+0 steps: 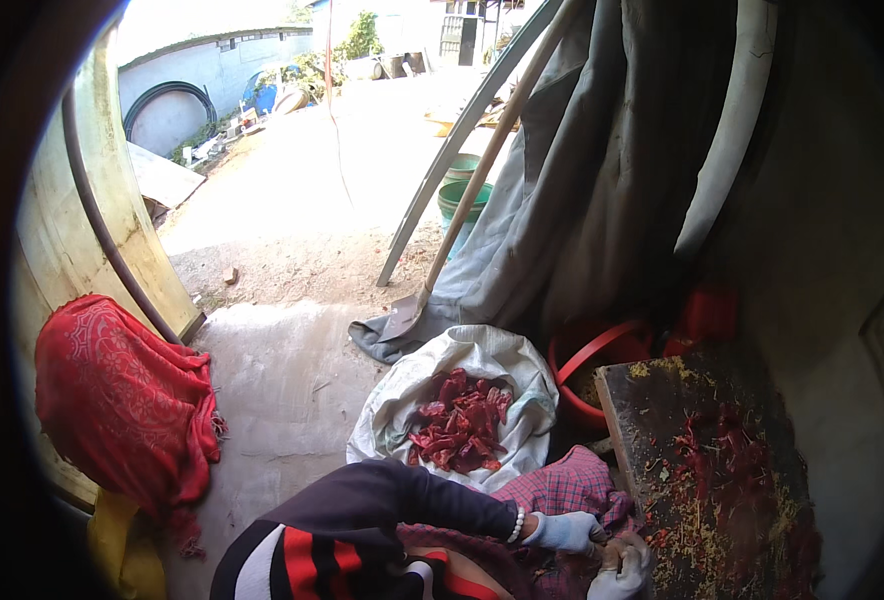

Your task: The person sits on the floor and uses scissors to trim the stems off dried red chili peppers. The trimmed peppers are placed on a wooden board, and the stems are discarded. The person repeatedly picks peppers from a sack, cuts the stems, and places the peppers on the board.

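Observation:
My left hand (564, 531), in a pale blue and white work glove with a white bead bracelet at the wrist, meets my right hand (623, 571) in a whitish glove. Both are over a plaid cloth (568, 480) on my lap, beside the near edge of a dark board (640, 435). What lies between the fingers is too small and blurred to tell. Dried red chili peppers (723, 442), yellow seeds and stems are scattered over the board. Left of it, a white woven sack (389, 409) with a rolled-down rim holds red chili pieces (460, 420).
Behind the board stands a red bucket (580, 409). A shovel (404, 315) leans against a grey hanging cloth (502, 240), near green buckets (466, 196). At left, a red patterned shawl (123, 397) covers something. Beyond the opening is a sunlit yard (262, 217).

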`<state>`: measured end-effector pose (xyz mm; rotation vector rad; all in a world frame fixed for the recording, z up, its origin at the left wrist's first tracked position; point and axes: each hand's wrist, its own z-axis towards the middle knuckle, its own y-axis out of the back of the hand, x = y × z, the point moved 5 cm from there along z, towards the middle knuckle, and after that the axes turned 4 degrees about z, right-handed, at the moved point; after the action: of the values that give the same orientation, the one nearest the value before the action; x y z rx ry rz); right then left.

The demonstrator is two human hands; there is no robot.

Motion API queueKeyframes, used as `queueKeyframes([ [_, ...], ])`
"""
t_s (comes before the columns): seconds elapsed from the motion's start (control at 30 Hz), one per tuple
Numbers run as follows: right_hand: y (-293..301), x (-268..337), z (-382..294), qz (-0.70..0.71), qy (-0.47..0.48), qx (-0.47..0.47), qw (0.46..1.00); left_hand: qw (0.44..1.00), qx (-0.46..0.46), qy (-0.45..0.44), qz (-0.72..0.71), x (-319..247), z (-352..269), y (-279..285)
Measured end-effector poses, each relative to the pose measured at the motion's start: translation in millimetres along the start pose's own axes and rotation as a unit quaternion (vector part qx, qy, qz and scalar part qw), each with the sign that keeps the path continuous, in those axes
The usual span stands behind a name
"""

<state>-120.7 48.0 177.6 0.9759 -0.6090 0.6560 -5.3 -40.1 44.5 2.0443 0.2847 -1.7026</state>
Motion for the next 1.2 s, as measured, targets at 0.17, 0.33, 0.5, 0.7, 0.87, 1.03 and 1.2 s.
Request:
queueKeyframes([
  [0.17,3.2,10.4,-12.9,0.420,-0.317,-0.128,0.841,0.997,0.028,-0.073,0.011,-10.8,-15.1,-3.0],
  [0.33,7.5,19.0,4.6,0.349,-0.250,-0.077,0.900,1.000,-0.002,-0.026,0.014,0.8,-23.4,9.4],
  [0.5,1.8,4.9,20.4,0.177,-0.150,-0.009,0.973,1.000,-0.021,-0.013,0.011,14.0,-27.3,13.7],
  [0.7,-14.0,-30.3,26.1,-0.035,-0.004,0.085,0.996,0.999,-0.048,-0.021,0.004,27.1,-25.6,15.2],
  [0.87,-46.0,-55.6,-2.8,-0.156,0.102,0.132,0.974,0.996,-0.036,0.080,0.009,36.9,-27.5,12.5],
  [1.03,-106.6,-68.6,-28.0,-0.090,0.010,-0.011,0.996,0.988,-0.004,0.140,-0.058,51.5,-39.3,30.0],
  [1.2,-60.2,-96.2,-26.4,-0.035,-0.074,-0.110,0.990,0.975,-0.176,0.134,-0.017,99.6,-58.2,111.2],
])
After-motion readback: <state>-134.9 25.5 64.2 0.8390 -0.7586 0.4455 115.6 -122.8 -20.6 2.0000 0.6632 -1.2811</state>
